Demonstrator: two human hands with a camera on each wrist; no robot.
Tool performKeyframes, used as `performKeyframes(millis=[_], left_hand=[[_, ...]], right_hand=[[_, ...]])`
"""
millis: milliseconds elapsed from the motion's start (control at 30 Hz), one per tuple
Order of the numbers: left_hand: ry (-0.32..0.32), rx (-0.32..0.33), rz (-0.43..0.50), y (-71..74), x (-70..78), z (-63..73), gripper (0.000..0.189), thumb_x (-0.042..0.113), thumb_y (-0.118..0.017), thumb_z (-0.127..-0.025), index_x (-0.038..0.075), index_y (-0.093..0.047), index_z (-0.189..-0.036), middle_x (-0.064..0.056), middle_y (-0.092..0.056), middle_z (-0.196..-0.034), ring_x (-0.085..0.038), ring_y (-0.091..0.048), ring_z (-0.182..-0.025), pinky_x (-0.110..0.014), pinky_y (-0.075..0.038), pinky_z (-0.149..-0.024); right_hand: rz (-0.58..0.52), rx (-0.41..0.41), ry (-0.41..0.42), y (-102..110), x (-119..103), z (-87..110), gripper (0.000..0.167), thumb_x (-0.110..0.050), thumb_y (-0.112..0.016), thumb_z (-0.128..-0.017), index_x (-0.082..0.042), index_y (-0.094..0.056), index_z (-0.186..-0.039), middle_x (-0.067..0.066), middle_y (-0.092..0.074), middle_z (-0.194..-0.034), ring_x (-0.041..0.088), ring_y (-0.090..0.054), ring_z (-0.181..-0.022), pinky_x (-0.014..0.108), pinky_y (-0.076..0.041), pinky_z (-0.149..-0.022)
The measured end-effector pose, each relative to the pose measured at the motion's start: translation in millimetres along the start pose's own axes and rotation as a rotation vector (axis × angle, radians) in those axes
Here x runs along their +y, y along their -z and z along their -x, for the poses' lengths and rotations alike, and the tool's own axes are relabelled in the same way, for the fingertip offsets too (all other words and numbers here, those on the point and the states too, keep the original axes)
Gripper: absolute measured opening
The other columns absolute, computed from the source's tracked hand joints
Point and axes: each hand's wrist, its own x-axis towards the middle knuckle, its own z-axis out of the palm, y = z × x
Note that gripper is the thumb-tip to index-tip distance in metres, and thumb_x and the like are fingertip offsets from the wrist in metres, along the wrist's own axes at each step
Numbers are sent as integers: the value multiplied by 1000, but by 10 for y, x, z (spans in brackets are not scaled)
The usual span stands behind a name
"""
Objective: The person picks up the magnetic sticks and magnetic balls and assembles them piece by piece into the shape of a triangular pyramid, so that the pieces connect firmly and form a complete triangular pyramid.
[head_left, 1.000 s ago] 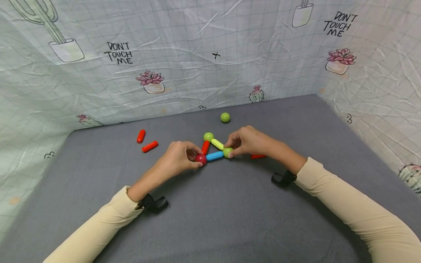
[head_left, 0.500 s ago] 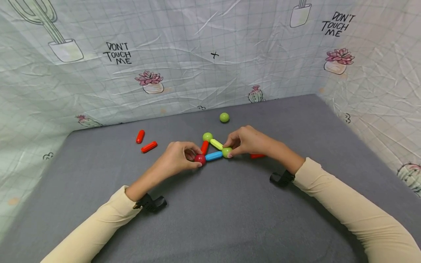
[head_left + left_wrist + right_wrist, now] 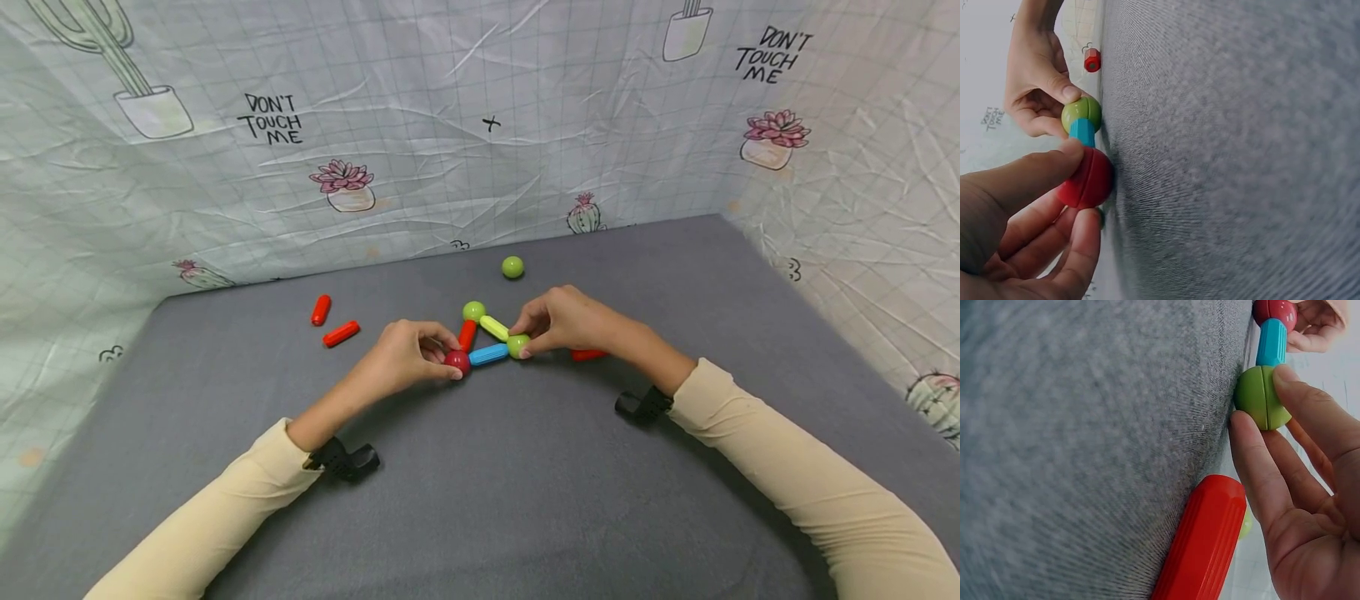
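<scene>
A flat triangle of balls and rods lies on the grey table. My left hand (image 3: 408, 354) pinches its red ball (image 3: 1088, 179) between thumb and fingers. On the other side my right hand (image 3: 566, 321) grips a green ball (image 3: 1262, 399) the same way. Between these two balls runs a ribbed blue rod (image 3: 490, 355). A red rod (image 3: 467, 335) and a yellow rod (image 3: 494, 327) run back from them to another green ball (image 3: 474, 311) at the far corner.
Two loose red rods (image 3: 321, 310) (image 3: 342, 333) lie to the left. Farther back sits a single green ball (image 3: 513, 267). Another red rod (image 3: 1200, 544) rests beside my right hand, partly behind the wrist in the head view. A printed cloth (image 3: 420, 125) hangs behind the table (image 3: 480, 500).
</scene>
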Motion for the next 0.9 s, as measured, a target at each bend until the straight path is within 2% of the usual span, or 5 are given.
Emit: performKeyframes(millis=[267,533,667,800,900], left_hand=[[94,-4,108,-13,-69,-22,29,16,-93,-75,8,-79,-99,-2,-73,-83,-15,-66,-77,-25,-53,-67],[11,-115,96,142,-95,13,35,8,-87,-80,6,-72,-111,-8,-73,-103,-20,-69,-92,-27,-59,-79],[-46,-106,13,344,-187,31,40,4,-85,-82,3,-69,-118,-13,-71,-115,-26,-69,-103,-35,-59,-87],[-100,-59,-168,626,-358,52,40,1,-85,-81,2,-70,-118,-14,-70,-118,-31,-68,-108,-46,-56,-92],[-95,-28,-301,847,-503,98,39,1,-84,-81,3,-71,-118,-15,-70,-119,-34,-67,-109,-51,-54,-93]], right_hand=[[-23,-1,-13,7,0,5,28,-13,-88,-81,-10,-80,-107,-1,-78,-99,10,-73,-89,26,-59,-75],[-32,-12,-34,-8,21,-10,29,-14,-88,-81,-11,-80,-108,-2,-78,-98,9,-73,-88,26,-59,-76],[-43,-14,-36,-8,25,-11,28,-13,-88,-81,-11,-80,-107,-2,-78,-98,9,-73,-89,26,-59,-76],[-47,-12,-32,-2,34,-12,28,-13,-88,-81,-11,-80,-107,-2,-78,-98,9,-73,-89,27,-59,-76],[-47,-11,-27,0,55,-13,28,-12,-87,-81,-11,-80,-107,-2,-78,-98,10,-73,-89,26,-59,-76]])
